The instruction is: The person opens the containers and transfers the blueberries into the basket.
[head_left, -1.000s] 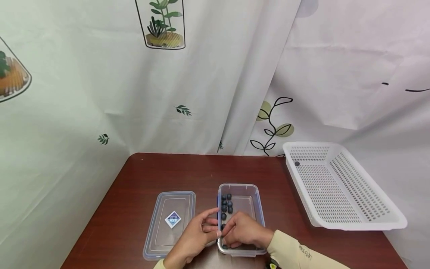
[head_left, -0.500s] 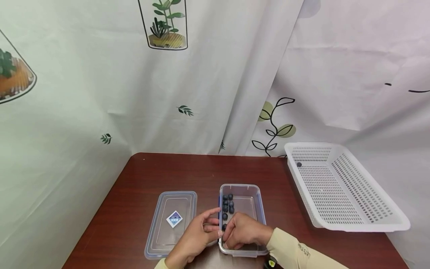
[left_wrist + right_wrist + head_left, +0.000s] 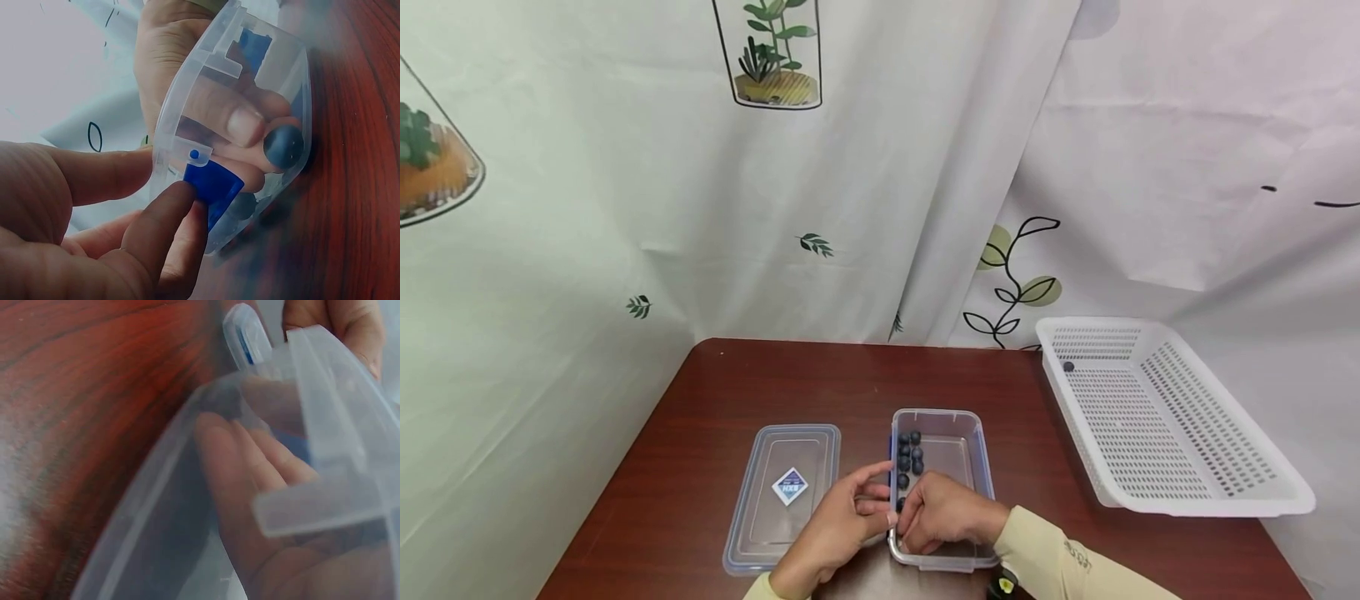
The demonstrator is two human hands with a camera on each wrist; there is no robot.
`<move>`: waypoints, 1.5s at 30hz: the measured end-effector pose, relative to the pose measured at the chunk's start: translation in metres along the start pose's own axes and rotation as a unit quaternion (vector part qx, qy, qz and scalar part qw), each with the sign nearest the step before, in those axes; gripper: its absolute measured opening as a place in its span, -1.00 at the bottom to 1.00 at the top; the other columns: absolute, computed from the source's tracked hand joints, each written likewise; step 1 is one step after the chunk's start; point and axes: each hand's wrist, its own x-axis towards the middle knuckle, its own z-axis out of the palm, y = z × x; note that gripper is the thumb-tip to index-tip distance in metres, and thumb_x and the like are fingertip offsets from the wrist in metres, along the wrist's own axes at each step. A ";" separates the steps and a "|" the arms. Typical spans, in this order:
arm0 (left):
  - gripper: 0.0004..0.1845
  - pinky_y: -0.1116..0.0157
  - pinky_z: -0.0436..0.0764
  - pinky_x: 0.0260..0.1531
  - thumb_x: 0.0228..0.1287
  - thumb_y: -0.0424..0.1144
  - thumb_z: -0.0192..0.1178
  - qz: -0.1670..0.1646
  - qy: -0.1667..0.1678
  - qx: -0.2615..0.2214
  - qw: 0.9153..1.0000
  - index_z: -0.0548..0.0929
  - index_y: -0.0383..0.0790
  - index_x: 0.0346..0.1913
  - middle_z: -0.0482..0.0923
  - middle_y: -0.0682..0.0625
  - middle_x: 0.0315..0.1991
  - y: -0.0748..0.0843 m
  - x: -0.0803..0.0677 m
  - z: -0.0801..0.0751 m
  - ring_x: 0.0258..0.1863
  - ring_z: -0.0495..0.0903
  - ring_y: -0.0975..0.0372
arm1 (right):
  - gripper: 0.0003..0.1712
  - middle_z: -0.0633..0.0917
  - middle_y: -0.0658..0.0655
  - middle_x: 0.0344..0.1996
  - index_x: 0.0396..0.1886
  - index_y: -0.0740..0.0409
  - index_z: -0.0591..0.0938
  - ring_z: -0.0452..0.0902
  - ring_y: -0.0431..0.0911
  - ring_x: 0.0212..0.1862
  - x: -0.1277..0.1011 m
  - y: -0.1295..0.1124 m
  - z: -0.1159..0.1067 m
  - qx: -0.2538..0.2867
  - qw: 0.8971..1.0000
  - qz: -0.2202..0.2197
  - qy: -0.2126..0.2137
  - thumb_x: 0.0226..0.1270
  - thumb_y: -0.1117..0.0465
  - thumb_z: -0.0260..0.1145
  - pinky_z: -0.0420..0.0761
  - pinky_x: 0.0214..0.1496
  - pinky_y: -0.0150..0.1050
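- The clear box (image 3: 942, 467) sits on the table (image 3: 715, 417), just right of its lid (image 3: 784, 492), with the white basket (image 3: 1157, 417) well off to its right.
- The right hand (image 3: 943, 517) reaches into the near end of the box, fingers (image 3: 240, 122) curled down beside a berry (image 3: 283, 146); whether they already pinch it cannot be told.
- The left hand (image 3: 835, 533) steadies the box's left wall, thumb and fingers narrowed onto the blue clasp (image 3: 212, 187).
- A round berry could slip out of a loose pinch and roll across the box floor or off over the rim onto the table.
- Squeezing too hard could bruise or burst the soft fruit.
- The left hand presses on a small hinged clasp, so the light box could tip or slide, scattering the other berries (image 3: 910, 454) at its far end.
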 end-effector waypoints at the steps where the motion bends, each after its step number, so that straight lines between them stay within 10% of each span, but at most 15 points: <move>1: -0.24 0.35 0.71 -0.15 0.20 -0.54 0.42 -0.001 0.000 0.001 1.000 0.48 -0.25 0.49 0.58 -0.23 0.08 0.000 0.000 0.000 -0.05 0.66 0.12 | -0.79 0.82 0.17 -0.53 -0.47 0.27 0.79 0.70 -0.19 -0.50 0.000 0.000 0.001 -0.003 1.000 -0.004 0.003 -0.17 0.55 0.54 0.73 -0.47 -0.29; 13: -0.24 0.33 0.71 -0.13 0.22 -0.52 0.42 -0.004 -0.005 -0.001 1.000 0.47 -0.25 0.50 0.58 -0.24 0.09 0.000 0.003 0.001 -0.04 0.67 0.11 | -0.78 0.83 0.21 -0.46 -0.35 0.35 0.77 0.74 -0.17 -0.41 -0.005 -0.007 -0.014 0.035 0.999 -0.015 0.005 -0.08 0.51 0.53 0.78 -0.34 -0.26; 24: -0.24 0.35 0.72 -0.15 0.21 -0.55 0.43 0.002 0.000 -0.011 1.000 0.46 -0.30 0.50 0.58 -0.25 0.08 -0.003 0.004 0.003 -0.06 0.66 0.14 | -0.64 0.86 0.18 -0.31 -0.10 0.38 0.78 0.79 -0.12 -0.28 -0.038 -0.046 -0.081 -0.003 0.992 -0.079 0.098 0.11 0.30 0.61 0.76 -0.20 -0.26; 32: -0.24 0.37 0.71 -0.14 0.19 -0.54 0.43 0.006 -0.002 -0.006 1.000 0.48 -0.27 0.49 0.57 -0.25 0.07 -0.003 0.002 0.002 -0.06 0.65 0.11 | -0.60 0.88 0.00 -0.22 0.06 0.37 0.73 0.82 -0.21 -0.15 -0.093 -0.052 -0.152 0.021 0.965 -0.119 0.233 0.27 0.28 0.56 0.74 -0.01 -0.33; 38: -0.23 0.36 0.71 -0.14 0.20 -0.53 0.43 -0.001 -0.005 -0.007 1.000 0.47 -0.25 0.50 0.57 -0.24 0.08 -0.004 0.003 0.001 -0.06 0.65 0.11 | -0.61 0.85 -0.30 -0.22 0.13 0.12 0.77 0.77 -0.37 -0.12 -0.134 -0.032 -0.208 -0.052 0.937 -0.069 0.339 0.38 0.10 0.54 0.62 -0.02 -0.52; 45: -0.21 0.38 0.71 -0.16 0.20 -0.53 0.44 0.005 -0.006 -0.010 1.000 0.44 -0.30 0.51 0.58 -0.26 0.07 -0.006 0.003 -0.001 -0.06 0.66 0.13 | -0.76 0.82 -0.36 -0.30 -0.09 -0.35 0.77 0.74 -0.45 -0.20 -0.159 0.012 -0.252 0.023 0.909 -0.055 0.413 0.38 0.15 0.53 0.67 -0.14 -0.55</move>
